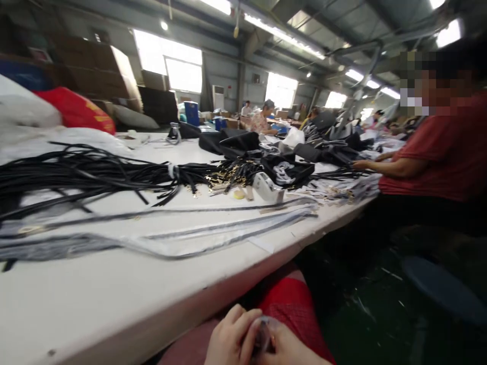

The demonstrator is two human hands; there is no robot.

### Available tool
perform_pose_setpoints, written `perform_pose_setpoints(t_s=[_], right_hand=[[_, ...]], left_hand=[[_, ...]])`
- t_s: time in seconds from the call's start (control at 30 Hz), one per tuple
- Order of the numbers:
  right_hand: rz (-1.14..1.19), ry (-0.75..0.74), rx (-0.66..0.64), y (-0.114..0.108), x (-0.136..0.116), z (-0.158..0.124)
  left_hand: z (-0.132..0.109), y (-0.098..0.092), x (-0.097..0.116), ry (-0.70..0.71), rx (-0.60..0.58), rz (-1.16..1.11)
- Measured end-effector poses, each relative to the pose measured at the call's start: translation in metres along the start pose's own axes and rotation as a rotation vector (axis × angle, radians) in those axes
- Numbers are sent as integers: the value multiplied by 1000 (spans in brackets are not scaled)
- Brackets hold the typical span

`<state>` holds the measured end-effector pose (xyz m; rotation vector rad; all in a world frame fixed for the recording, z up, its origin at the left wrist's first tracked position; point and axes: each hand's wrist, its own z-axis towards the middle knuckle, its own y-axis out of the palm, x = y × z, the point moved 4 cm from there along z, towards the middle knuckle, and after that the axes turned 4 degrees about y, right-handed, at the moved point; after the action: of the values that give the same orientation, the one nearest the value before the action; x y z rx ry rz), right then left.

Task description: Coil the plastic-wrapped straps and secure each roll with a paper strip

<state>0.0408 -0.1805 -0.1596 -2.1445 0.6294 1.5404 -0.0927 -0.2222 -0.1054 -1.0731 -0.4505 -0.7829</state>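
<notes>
We see a small see-through plastic piece [266, 322] with something dark inside it, held low in front of the body, just off the near edge of the desk [76, 299]. Our left hand [230, 334] and right hand [292, 347] are together, both clamped on it, with the left fingers curled over; what lies inside is too hidden for us to tell. Just behind the hands we see red cloth [291, 299] below the desk edge.

On the desk, nearest us, long dark straps in clear plastic [213, 248] lie stretched out. Beyond them we find a big bundle of black straps [95, 170], gathered by a white tie [173, 171], with gold-coloured metal bits [232, 175] at its right end. A white tape dispenser [266, 187] stands beside these, near a small yellow disc [239, 194]. Black cloth pieces [238, 144] are heaped behind.

To our right, a person in a red shirt [437, 152] reaches both forearms over the desk, and a blue-grey stool [441, 284] stands below. Farther off we make out a red sack [76, 109], stacked cardboard boxes [91, 76], other people seated at work, and bright windows [182, 71].
</notes>
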Motion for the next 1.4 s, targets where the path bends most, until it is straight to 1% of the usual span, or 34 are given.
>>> perform_pose_setpoints(t_s=[0.13,0.2,0.27,0.33,0.4,0.43,0.47,0.5,0.57,0.6,0.63,0.67,0.7,0.73,0.8,0.87,0.97,1.03,1.13,1.23,1.4], right_hand=[[28,47,62,1,5,4],[22,51,48,0,5,3],[19,58,44,-1,-1,1],[-12,86,12,-3,-13,0],[-82,90,-74,-11,-33,1],[-120,74,-105,-18,-44,3],[-153,43,-89,-29,-56,7],[-184,8,0,-45,-67,12],[-297,-57,282,-83,-83,27],[-401,-101,426,-99,-89,35],[-533,-149,540,-112,-94,44],[-675,-193,621,-121,-97,54],[-813,-228,666,-125,-98,64],[-932,-248,682,-127,-97,73],[-1109,-251,664,-123,-94,89],[-1244,-233,633,-116,-91,97],[-1420,-171,590,-110,-95,100],[-1505,-104,537,-110,-99,101],[-1561,-49,442,-112,-107,105],[-1573,-54,374,-116,-114,109],[-1551,-26,332,-121,-116,113]], left_hand=[[2,-2,3,-154,-16,10],[3,0,4,-192,-24,-19],[2,2,1,-222,-29,-55],[2,2,-4,-256,-11,-107],[5,-3,-10,-283,31,-164],[9,-7,-13,-288,59,-185],[15,-13,-17,-289,90,-197],[22,-21,-21,-285,118,-196],[44,-37,-29,-270,165,-162],[57,-44,-34,-253,180,-131],[72,-52,-39,-224,197,-104],[88,-58,-43,-186,214,-76],[104,-62,-49,-153,220,-46],[119,-65,-55,-129,213,-17],[143,-66,-71,-107,218,29],[158,-63,-89,-145,213,8],[162,-59,-116,-267,268,-75],[159,-60,-126,-322,305,-107],[156,-62,-131,-348,312,-134],[155,-62,-128,-343,294,-155],[156,-59,-124,-312,267,-173]])
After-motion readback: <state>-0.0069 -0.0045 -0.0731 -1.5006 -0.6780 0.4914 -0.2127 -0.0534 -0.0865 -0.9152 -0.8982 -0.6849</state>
